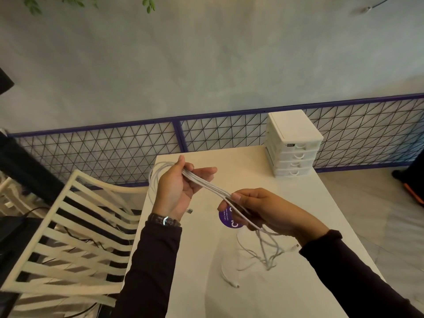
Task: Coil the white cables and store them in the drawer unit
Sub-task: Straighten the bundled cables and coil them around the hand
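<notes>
A bundle of white cables [210, 185] stretches between both hands above the white table [247, 164]. My left hand [176, 191] grips one end of the bundle, with loops hanging over its far side. My right hand [263, 211] pinches the other end, and loose loops and plug ends [266, 251] trail from it onto the table. Another cable end [230, 281] lies on the table near me. The white drawer unit [292, 144] stands at the far right corner of the table, all its drawers shut.
A round purple sticker [226, 218] lies on the table under my right hand. A cream slatted chair [75, 228] stands close to the table's left side. A purple-framed wire fence [179, 134] runs behind the table.
</notes>
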